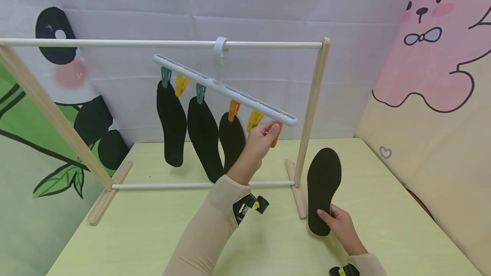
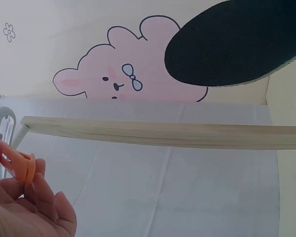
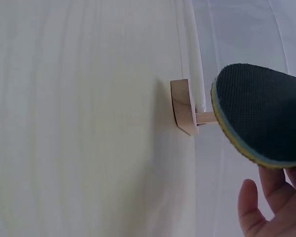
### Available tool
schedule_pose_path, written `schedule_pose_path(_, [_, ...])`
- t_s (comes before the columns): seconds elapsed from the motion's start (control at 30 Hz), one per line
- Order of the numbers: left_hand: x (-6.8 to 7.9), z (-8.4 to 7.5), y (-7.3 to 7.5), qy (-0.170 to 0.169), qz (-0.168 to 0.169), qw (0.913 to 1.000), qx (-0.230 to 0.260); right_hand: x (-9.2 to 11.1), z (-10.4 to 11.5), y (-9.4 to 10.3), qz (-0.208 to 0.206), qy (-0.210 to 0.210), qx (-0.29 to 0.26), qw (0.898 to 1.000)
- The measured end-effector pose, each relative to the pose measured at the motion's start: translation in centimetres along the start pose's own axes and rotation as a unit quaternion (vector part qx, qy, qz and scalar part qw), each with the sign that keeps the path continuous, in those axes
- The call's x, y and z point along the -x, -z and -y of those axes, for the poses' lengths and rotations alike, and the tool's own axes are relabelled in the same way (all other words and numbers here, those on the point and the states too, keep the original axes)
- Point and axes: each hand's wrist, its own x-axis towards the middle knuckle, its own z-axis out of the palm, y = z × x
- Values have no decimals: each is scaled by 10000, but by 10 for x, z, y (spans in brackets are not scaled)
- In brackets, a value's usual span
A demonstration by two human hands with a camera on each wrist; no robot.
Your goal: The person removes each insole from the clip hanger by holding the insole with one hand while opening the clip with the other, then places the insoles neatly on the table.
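My left hand pinches an orange clothespin at the right end of a tilted white clip hanger. The same orange clothespin shows between thumb and fingers in the left wrist view. Lower right, my right hand grips a black insole near its lower end, holding it upright. Its layered edge shows in the right wrist view, where the insole hides some fingers. Three black insoles hang from the hanger: a left one, a middle one and a third partly behind my left hand.
The hanger hooks over the white top rail of a wooden-legged rack standing on the pale yellow table. The rack's right post stands between the hanger's end and the held insole. Yellow clothespins hang between the insoles' clips.
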Motion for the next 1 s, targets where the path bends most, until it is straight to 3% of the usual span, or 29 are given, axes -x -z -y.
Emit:
schedule_pose_path(0.67, [1,0,-1,-37,-8,10000,70,3,-6,2,129,80,-2,9999])
schedule_pose_path(1.0, [5,-10,-3,97,188,9997,145,4,-5,4,146,93,91,9998])
